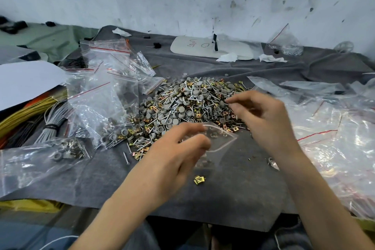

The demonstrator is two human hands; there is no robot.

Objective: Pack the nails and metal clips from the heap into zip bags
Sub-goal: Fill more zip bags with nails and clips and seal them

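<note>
A heap [188,105] of grey-capped nails and small brass-coloured metal clips lies on the dark grey cloth in the middle of the table. My left hand [178,148] holds a small clear zip bag [219,140] with its mouth open, just in front of the heap; a few clips show inside. My right hand [261,113] hovers over the heap's right side with thumb and fingertips pinched together; the piece between them is too blurred to name. One loose clip [199,180] lies on the cloth near me.
Filled and empty zip bags [105,95] are piled at the left, more bags [332,128] at the right. Bundled wires [48,124] lie far left. A white board [211,48] and tissue scraps sit at the back by the wall.
</note>
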